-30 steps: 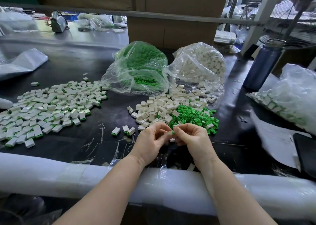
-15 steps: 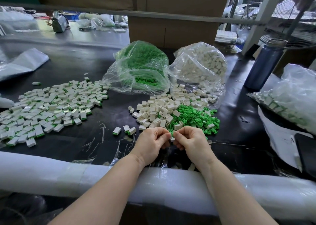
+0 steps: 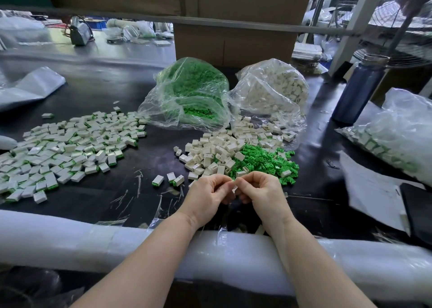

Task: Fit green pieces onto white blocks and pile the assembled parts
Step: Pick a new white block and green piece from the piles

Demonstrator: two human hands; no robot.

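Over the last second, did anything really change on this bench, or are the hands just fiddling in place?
Very little. The left hand and right hand stay pressed together near the bench edge, fingers curled round a small piece hidden between them. A green speck that showed between the fingertips a second ago is now out of sight. The assembled pile, loose white blocks and green pieces lie unmoved.

The worktop [image 3: 98, 92] is black. Loose green pieces [image 3: 264, 160] lie beside off-white blocks [image 3: 210, 148]; the assembled parts [image 3: 67, 148] show white with green edges. The bottle [image 3: 357, 90] is dark blue.
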